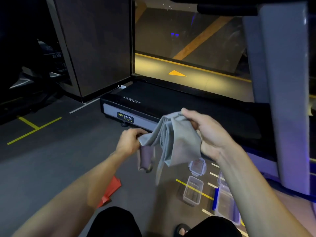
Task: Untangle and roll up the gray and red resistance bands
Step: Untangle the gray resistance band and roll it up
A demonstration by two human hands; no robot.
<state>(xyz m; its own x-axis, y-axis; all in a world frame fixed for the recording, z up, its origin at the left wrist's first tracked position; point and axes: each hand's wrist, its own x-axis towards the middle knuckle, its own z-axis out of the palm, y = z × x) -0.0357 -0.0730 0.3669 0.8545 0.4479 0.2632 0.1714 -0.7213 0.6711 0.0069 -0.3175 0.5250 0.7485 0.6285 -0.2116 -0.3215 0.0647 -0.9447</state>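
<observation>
At lower left of the frame the red band (111,192) lies on the floor (59,159). Mid-frame, the left hand (128,142) and right hand (205,134), held apart, each grip the gray band (172,142), which hangs folded between them. Beyond stands a treadmill (153,103).

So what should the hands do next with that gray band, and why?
Probably draw the hands apart to pull the gray band straight. The left hand grips one bunched end and the right hand pinches the top, while folds hang loose and crumpled between them, so it does not look flat enough to roll. The red band lies on the floor, untouched.
</observation>
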